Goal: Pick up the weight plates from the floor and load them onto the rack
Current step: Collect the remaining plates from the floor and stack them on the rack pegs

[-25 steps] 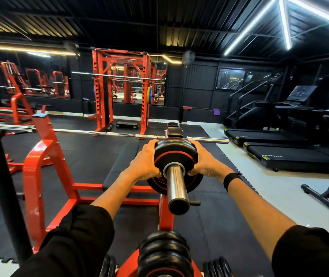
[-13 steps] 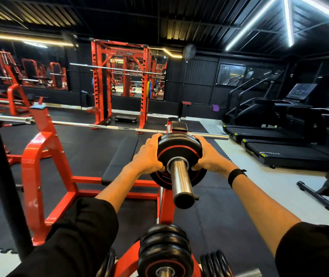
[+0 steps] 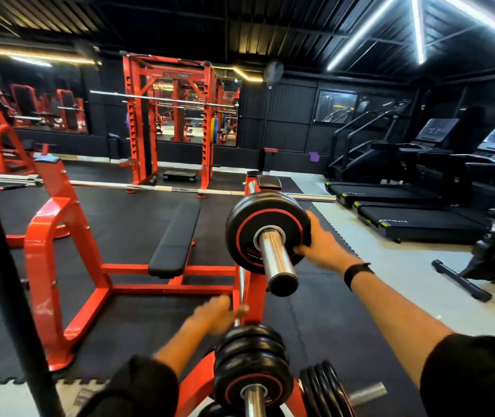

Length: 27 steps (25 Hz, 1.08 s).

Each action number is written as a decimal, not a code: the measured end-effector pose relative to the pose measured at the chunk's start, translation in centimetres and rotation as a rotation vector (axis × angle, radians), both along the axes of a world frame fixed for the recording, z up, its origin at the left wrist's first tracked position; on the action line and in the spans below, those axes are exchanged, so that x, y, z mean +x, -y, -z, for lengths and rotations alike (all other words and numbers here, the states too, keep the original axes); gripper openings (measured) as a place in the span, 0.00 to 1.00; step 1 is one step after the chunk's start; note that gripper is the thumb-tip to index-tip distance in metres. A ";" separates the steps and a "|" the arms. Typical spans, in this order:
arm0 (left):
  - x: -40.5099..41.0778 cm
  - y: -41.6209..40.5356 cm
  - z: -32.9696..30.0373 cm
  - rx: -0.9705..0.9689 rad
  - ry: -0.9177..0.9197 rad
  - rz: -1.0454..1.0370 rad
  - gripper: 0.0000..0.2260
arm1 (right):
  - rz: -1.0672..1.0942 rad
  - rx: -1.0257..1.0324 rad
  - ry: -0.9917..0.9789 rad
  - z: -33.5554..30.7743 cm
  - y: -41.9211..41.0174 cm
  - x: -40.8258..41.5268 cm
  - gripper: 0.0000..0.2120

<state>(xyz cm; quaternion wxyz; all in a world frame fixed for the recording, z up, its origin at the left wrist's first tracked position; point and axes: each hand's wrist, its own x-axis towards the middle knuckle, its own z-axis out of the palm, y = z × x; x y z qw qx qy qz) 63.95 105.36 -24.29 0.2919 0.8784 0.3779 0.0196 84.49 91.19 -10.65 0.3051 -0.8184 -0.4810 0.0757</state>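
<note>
**Plate sitting on the upper peg, right hand at its edge**

The weight plate [image 3: 265, 230], black with a red ring, is sitting on the upper chrome peg [image 3: 276, 260] of the orange rack [image 3: 255, 296]. It is pushed far back on the peg, and the free end of the peg is sticking out toward the camera.

The right hand [image 3: 320, 246] is touching the right edge of this plate. Its fingers [image 3: 308, 219] are lying against the rim, and the thumb is reaching toward the front face near the peg. The hand is blurred, so I cannot tell if the fingers are really gripping the plate or only resting on it. A black wristband [image 3: 356, 273] is sitting on the right wrist.

The left hand [image 3: 214, 316] is lower, beside the upright of the rack and just above the lower stack of plates [image 3: 252, 365]. Its fingers are looking stretched and loose, and they are holding nothing. This hand is blurred too.

The lower stack is sitting on another peg near the bottom edge of the view. More thin plates [image 3: 324, 389] are standing on the rack to the right of it.

Behind the rack, an orange bench press [image 3: 59, 251] with a black pad is standing on the dark floor [image 3: 120, 224], and a long barbell [image 3: 150, 187] is lying across it.
</note>
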 end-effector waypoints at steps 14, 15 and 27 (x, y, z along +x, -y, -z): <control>9.4 23.0 9.4 -0.315 0.232 0.406 0.21 | 0.427 -0.544 -0.366 21.7 31.5 -1.5 0.43; 10.4 25.7 8.9 -0.308 0.207 0.470 0.19 | 0.484 -0.520 -0.384 21.3 34.5 -1.5 0.43; 12.7 66.4 7.0 -0.307 0.060 1.178 0.23 | 1.112 -0.327 -0.579 19.9 76.9 -13.3 0.40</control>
